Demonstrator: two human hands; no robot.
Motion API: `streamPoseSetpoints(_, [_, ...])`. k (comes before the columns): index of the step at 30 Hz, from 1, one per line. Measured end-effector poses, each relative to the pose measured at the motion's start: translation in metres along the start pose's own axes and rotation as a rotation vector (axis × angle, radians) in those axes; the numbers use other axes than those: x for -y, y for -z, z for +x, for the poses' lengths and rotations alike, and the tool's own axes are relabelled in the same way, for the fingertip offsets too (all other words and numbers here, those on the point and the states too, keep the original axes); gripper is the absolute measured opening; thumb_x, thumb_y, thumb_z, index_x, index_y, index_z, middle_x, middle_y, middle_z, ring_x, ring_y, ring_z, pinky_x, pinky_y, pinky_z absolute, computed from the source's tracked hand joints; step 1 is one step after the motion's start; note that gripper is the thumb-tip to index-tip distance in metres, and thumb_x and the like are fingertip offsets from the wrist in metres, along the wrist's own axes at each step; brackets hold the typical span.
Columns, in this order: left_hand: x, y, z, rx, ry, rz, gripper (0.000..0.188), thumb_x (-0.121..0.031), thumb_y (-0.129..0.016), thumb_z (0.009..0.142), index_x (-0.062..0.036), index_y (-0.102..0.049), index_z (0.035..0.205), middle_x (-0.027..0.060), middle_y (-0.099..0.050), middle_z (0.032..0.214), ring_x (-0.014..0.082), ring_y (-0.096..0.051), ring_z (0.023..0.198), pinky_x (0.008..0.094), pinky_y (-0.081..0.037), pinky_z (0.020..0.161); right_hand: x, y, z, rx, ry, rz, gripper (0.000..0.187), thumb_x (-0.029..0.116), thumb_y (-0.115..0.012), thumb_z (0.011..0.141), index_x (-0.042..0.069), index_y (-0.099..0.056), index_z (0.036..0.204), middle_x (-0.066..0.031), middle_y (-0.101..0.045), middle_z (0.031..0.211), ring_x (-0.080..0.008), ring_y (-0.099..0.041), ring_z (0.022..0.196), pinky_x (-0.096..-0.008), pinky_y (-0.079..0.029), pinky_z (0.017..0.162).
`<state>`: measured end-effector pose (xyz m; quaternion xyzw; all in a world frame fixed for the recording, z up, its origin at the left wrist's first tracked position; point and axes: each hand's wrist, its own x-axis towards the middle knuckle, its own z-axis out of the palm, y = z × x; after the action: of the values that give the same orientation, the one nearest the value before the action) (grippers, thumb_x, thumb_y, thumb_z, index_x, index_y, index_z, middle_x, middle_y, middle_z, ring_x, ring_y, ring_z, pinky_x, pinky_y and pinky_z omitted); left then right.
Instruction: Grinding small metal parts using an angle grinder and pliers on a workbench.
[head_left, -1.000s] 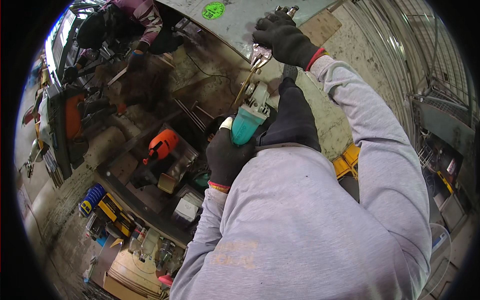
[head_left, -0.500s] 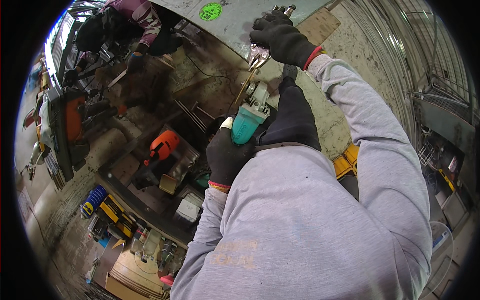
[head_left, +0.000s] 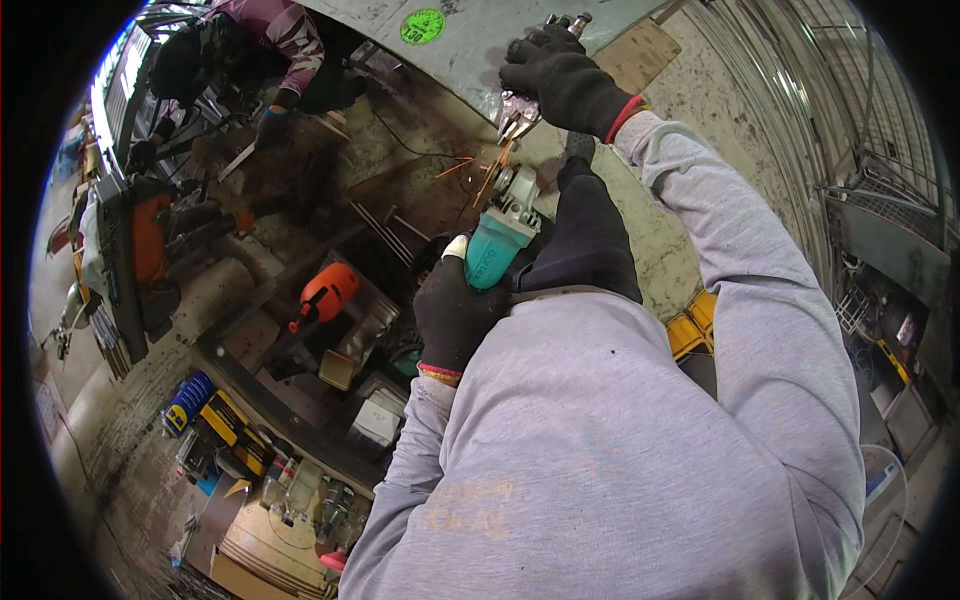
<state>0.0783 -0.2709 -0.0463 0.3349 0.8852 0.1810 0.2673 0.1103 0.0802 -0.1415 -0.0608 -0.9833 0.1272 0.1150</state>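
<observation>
Angle grinder (head_left: pixel 492 252), teal-bodied, sits in our left hand (head_left: pixel 455 315), its head pointing up and away from us, just short of the right hand (head_left: pixel 565 78). Both hands wear dark gloves. Around them, from largest to smallest: beyond and beneath the right hand spreads a grey table top (head_left: pixel 455 60). Ahead of the left hand and well off to its left, a co-worker (head_left: pixel 270 50) bends over other metal. Our left hand is wrapped around the grinder's body near our waist; our right hand grasps silvery pliers (head_left: pixel 520 108) by the table's corner, their nose pointing back toward the grinder. Between the two hands the thin disc (head_left: pixel 484 190) shows almost edge-on, its rim close to the pliers' nose. The piece it touches is too small for us to make out. Smallest of all, orange sparks (head_left: pixel 455 168) fly out to the left, ahead of the left hand.

To do this well, we judge, we should brace the pliers firmly, press lightly, and hold the disc in one plane so it does not bind. Our right fingers belong well behind the pliers' nose, and the spark stream should be angled clear of the co-worker.
</observation>
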Motion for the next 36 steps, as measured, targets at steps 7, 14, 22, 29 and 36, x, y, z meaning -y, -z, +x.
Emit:
streamPoseSetpoints(7, [-0.003, 0.0, 0.0, -0.006, 0.023, 0.025, 0.065, -0.037, -0.09, 0.085, -0.0111, -0.071, 0.142, 0.0194, -0.083, 0.112, 0.042, -0.081, 0.105, 0.0495, -0.064, 0.088, 0.0, -0.001, 0.0, -0.021, 0.011, -0.03, 0.028, 0.011, -0.075, 0.094, 0.018, -0.078, 0.122, -0.0119, -0.074, 0.136, -0.0385, -0.064, 0.14, -0.0546, -0.038, 0.127])
streamPoseSetpoints(14, [-0.009, 0.003, 0.001, 0.027, 0.04, 0.025, 0.066, -0.038, -0.091, 0.084, -0.0119, -0.071, 0.142, 0.0195, -0.082, 0.111, 0.0421, -0.081, 0.103, 0.0498, -0.064, 0.087, 0.002, 0.001, 0.0, -0.01, 0.0, -0.044, 0.026, 0.012, -0.075, 0.095, 0.018, -0.077, 0.12, -0.0117, -0.072, 0.136, -0.038, -0.062, 0.143, -0.0553, -0.038, 0.127])
streamPoseSetpoints(22, [-0.007, 0.002, -0.002, 0.026, 0.047, 0.025, 0.069, -0.037, -0.092, 0.083, -0.0114, -0.07, 0.143, 0.0194, -0.082, 0.112, 0.0425, -0.081, 0.104, 0.0499, -0.063, 0.087, 0.002, 0.003, 0.001, 0.026, -0.004, -0.016, 0.025, 0.012, -0.074, 0.095, 0.019, -0.077, 0.118, -0.0112, -0.072, 0.137, -0.0376, -0.062, 0.142, -0.0562, -0.039, 0.127])
streamPoseSetpoints(29, [-0.007, 0.001, -0.002, 0.013, 0.039, 0.035, 0.069, -0.038, -0.092, 0.084, -0.0108, -0.07, 0.143, 0.0196, -0.082, 0.112, 0.0426, -0.08, 0.104, 0.05, -0.063, 0.086, 0.005, 0.007, 0.004, 0.063, -0.019, -0.025, 0.024, 0.011, -0.073, 0.095, 0.018, -0.078, 0.118, -0.0118, -0.073, 0.135, -0.0381, -0.063, 0.141, -0.0559, -0.039, 0.126])
streamPoseSetpoints(36, [-0.008, 0.005, -0.005, 0.019, 0.037, 0.054, 0.069, -0.037, -0.091, 0.084, -0.0096, -0.07, 0.144, 0.0203, -0.082, 0.111, 0.0426, -0.081, 0.103, 0.0503, -0.064, 0.086, 0.008, 0.005, 0.0, 0.063, -0.076, 0.012, 0.027, 0.012, -0.074, 0.095, 0.017, -0.076, 0.121, -0.0129, -0.072, 0.135, -0.0404, -0.061, 0.141, -0.0584, -0.039, 0.127])
